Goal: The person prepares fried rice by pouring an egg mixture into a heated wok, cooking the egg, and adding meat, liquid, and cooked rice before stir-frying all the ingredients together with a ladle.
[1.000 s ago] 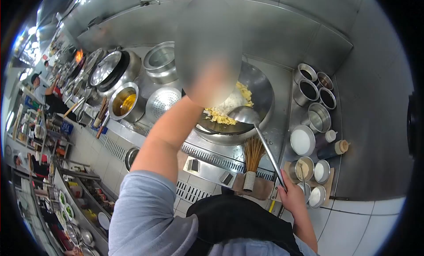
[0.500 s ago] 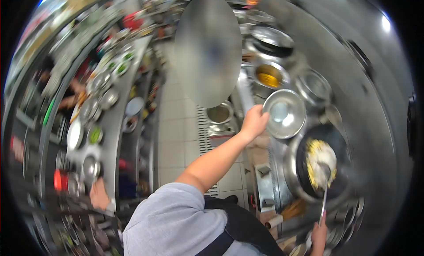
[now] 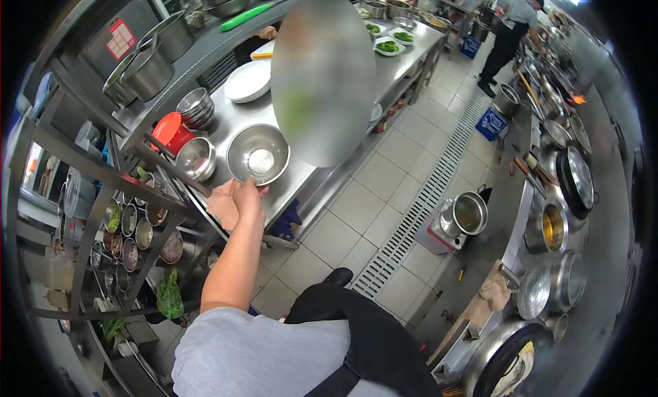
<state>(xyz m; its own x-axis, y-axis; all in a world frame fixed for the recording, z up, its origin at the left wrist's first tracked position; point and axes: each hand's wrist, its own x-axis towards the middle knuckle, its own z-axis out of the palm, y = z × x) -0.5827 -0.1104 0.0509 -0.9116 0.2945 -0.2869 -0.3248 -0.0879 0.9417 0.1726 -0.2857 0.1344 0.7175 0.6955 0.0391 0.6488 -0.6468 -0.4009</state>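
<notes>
My left hand (image 3: 248, 197) grips the near rim of an empty metal bowl (image 3: 258, 154) over the edge of the steel counter (image 3: 295, 178). Just left of it lies another hand or a cloth-like shape, too unclear to name. Stacked metal bowls (image 3: 196, 157) and a red container (image 3: 171, 132) stand left of the held bowl, with white plates (image 3: 248, 81) behind it. At the bottom right, the wok (image 3: 488, 356) holds pale and yellow food (image 3: 515, 371). My right hand is out of view.
A person (image 3: 510, 37) stands at the far stoves. On the tiled floor (image 3: 363, 198) a pot (image 3: 469, 213) rests on a box-like stand. Pots and lids line the range at right, including a pot of yellow oil (image 3: 546, 227). A shelf rack (image 3: 89, 232) is at left.
The view has swung left from the wok to the counter. My left hand has carried the metal bowl from beside the wok to the counter. My right hand and the ladle have left the view.
</notes>
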